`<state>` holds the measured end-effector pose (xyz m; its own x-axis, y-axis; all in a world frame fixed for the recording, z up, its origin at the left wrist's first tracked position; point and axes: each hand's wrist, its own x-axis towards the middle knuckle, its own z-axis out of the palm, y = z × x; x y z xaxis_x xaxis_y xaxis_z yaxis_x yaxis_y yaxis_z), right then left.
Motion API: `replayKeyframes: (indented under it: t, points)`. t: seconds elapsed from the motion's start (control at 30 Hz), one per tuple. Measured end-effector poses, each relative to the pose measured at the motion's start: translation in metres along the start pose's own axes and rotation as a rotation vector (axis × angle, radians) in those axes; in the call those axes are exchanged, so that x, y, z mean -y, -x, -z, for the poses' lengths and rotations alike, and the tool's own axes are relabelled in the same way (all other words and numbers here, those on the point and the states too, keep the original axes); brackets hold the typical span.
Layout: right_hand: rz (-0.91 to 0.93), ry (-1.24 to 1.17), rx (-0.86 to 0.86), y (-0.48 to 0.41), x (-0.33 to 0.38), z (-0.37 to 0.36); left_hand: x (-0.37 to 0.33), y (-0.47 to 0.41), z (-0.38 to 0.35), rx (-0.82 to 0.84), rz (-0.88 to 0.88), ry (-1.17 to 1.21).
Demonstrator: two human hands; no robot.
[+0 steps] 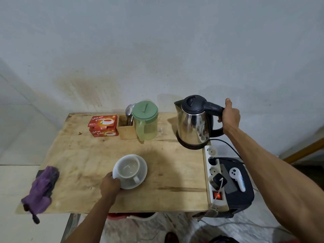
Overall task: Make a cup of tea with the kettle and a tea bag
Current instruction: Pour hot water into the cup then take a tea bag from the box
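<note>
- Desk (84, 155): a bare wooden top that carries every item. The kettle, at its far right corner, is the reference landmark.
- Kettle (192, 127): steel body, black lid closed, apparently seated on its black base. It probably stands at this corner so that its cord reaches the power strip.
- Jug (146, 123): green-lidded, just left of the kettle, handle towards the viewer.
- Power strip (213, 174): on the desk's right edge, just in front of the kettle, with its red switch lit.
- Saucer (142, 170) with cup (128, 168): in front and to the left of the kettle. The cup looks empty, with no tea bag visible in it.
- Tea boxes (103, 126): two red cartons stacked well to the left of the kettle, beyond the jug. These are the likely source of the tea bag.
- Right hand (230, 114): wrapped around the kettle's handle with the thumb raised, a grip suited to lifting and pouring.
- Left hand (109, 185): fingers curled onto the saucer's near-left rim, presumably to steady the cup.
</note>
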<state>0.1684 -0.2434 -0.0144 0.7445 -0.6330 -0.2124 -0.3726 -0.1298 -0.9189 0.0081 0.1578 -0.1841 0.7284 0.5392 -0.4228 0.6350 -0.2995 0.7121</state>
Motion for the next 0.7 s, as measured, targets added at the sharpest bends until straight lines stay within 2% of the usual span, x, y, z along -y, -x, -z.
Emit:
replayKeyframes:
  t: [0.33,0.53,0.7]
  points:
    - [0.193,0.123,0.013,0.059,0.036,-0.005,-0.010,0.013,0.019,0.158,-0.051,0.077]
    - [0.279,0.305,0.043,0.116,0.043,-0.029,-0.007,0.009,0.031,0.254,-0.106,0.031]
    - [0.457,0.542,0.069,0.155,0.041,-0.053,-0.007,0.008,0.040,0.326,-0.140,0.027]
